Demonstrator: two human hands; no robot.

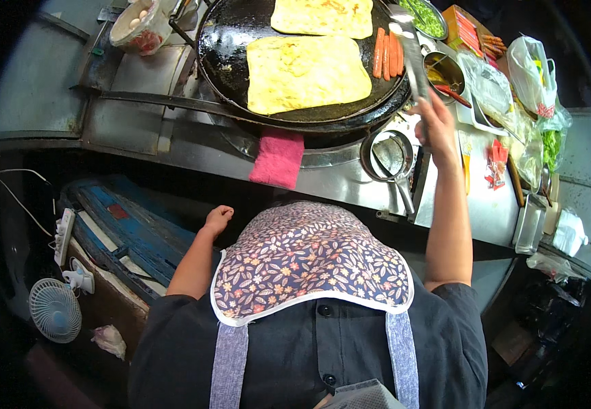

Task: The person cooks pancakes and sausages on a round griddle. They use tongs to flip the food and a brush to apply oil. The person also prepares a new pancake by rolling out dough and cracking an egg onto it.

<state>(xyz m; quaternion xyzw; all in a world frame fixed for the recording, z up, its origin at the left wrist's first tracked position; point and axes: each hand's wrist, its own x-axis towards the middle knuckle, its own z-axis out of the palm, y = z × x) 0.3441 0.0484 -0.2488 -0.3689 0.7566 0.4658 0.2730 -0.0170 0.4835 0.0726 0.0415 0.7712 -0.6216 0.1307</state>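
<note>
My right hand [436,125] grips a long metal utensil [414,61], blurred by motion, over the right rim of a round black griddle [224,56]. Its far end lies beside several sausages [386,56] at the griddle's right side. Two yellow flatbreads or egg pancakes lie on the griddle, a whole one [305,74] nearer me and another [323,18] behind it, cut by the picture's edge. My left hand [219,220] hangs at my left side, fingers curled, nothing visible in it. A pink cloth [277,158] hangs below the griddle's front edge.
Right of the griddle are a metal pot [444,76], a bowl of chopped greens [426,18], plastic bags [533,76] and a small handled pan [387,155]. A tub with eggs [142,30] stands at the upper left. A fan [55,310] and a power strip [64,236] are lower left.
</note>
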